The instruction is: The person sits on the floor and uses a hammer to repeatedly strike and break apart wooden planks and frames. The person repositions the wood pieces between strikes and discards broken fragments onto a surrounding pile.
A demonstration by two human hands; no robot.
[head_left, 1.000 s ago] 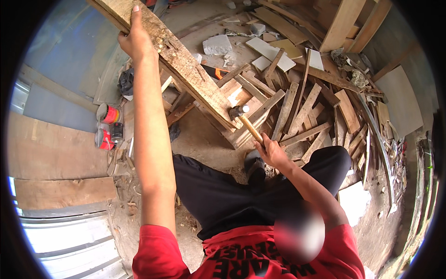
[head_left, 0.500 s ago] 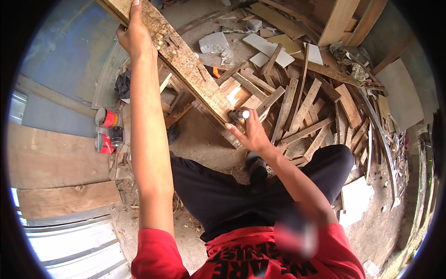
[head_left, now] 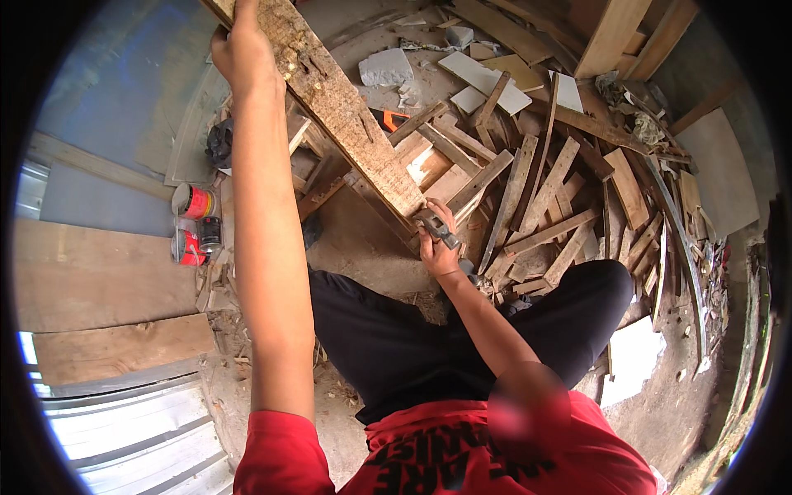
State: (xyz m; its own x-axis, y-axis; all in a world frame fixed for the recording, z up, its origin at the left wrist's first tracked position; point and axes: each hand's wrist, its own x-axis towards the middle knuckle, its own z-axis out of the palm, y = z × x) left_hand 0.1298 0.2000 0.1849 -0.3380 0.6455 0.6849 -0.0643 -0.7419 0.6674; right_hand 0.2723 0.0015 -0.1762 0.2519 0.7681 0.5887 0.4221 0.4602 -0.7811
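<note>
A long, worn plank (head_left: 334,95) slants from the upper left toward the middle, its face pitted and scarred. My left hand (head_left: 247,59) is closed around its far part, the thumb lying over the top edge. At the plank's near end, my right hand (head_left: 437,247) is wrapped around a hammer (head_left: 440,229). The grey metal head shows between the fingers, close beside the plank's end; most of the handle is hidden. Whether the head touches the wood I cannot tell. Under the plank is a wooden piece with pale boards (head_left: 429,165).
A large heap of loose wood strips (head_left: 544,198) covers the floor to the right. Beyond the plank lie an orange-handled tool (head_left: 391,120) and a pale block (head_left: 386,68). Red and black cans (head_left: 192,201) stand at the left wall. Broken white board (head_left: 635,363) lies at the right.
My right hand has turned and closed around the hammer, whose head now shows toward me. The plank and my left hand have shifted slightly.
</note>
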